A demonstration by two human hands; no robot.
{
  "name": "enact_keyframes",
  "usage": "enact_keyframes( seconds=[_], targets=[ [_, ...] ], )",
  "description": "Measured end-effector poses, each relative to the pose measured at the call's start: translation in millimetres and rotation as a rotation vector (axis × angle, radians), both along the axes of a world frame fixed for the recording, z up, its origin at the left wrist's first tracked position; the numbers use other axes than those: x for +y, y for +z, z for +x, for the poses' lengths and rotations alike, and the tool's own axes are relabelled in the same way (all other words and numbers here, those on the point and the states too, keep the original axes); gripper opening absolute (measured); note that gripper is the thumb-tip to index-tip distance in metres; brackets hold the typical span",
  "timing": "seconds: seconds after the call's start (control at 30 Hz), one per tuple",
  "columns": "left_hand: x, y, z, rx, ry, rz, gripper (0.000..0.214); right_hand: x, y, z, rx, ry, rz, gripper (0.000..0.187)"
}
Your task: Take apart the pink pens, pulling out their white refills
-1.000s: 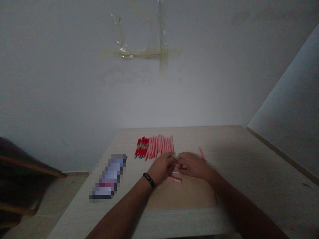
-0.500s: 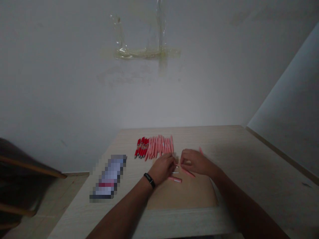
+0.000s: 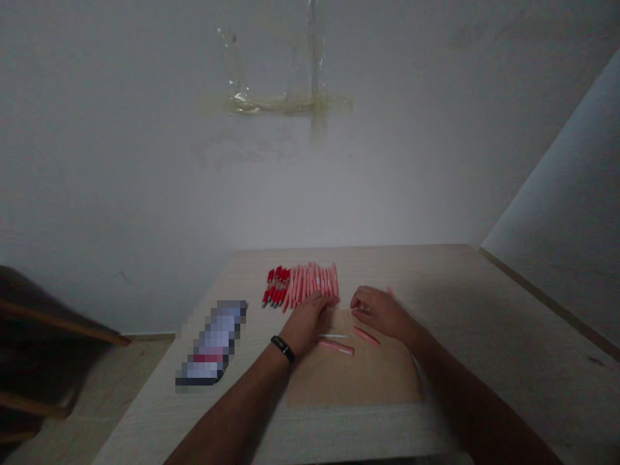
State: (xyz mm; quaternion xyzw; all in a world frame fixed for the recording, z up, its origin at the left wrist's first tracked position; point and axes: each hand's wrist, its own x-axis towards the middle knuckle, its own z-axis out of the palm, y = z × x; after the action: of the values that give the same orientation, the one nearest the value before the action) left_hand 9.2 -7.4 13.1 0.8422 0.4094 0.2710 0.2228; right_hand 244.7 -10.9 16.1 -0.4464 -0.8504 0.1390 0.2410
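Over the brown board (image 3: 358, 381), my left hand (image 3: 307, 320) has its fingers closed near the lower ends of the pink pens; a small pinkish bit shows at the fingertips, too small to name. To its right my right hand (image 3: 380, 310) pinches with thumb and fingers, and what lies in the pinch is hard to see. Between and below the hands lie a pink pen barrel (image 3: 341, 349), a thin white pen refill (image 3: 335, 335) and a shorter pink pen part (image 3: 367, 334). Another pink piece (image 3: 390, 292) pokes out behind my right hand.
A row of pink pens (image 3: 312, 281) lies behind my left hand, with several red pen pieces (image 3: 275, 297) with grey tips at its left. A blurred-out phone-like object (image 3: 213, 342) rests on the table (image 3: 252, 413) at left. The wall (image 3: 387, 181) rises behind.
My hands have drawn apart, the left going left and slightly away from me. More of the refill and the pink barrel shows now. The loose parts on the board stay put.
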Motion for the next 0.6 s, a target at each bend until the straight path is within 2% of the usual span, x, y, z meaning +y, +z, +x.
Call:
enact_keyframes(
  seconds=[0.27,0.4,0.6],
  targets=[
    [2.9,-4.5,-2.0,0.103,0.160,0.013,0.017,4.2,-11.6,-9.4,-0.038,-0.015,0.034,0.009],
    [2.6,-6.4,1.7,0.144,0.164,-0.003,0.022,9.2,-16.9,-15.3,-0.057,-0.039,0.068,0.020],
    [1.2,-7.5,3.5,0.177,0.138,0.003,0.023,16.0,-24.4,-20.2,-0.115,-0.087,0.067,0.022]
  ],
)
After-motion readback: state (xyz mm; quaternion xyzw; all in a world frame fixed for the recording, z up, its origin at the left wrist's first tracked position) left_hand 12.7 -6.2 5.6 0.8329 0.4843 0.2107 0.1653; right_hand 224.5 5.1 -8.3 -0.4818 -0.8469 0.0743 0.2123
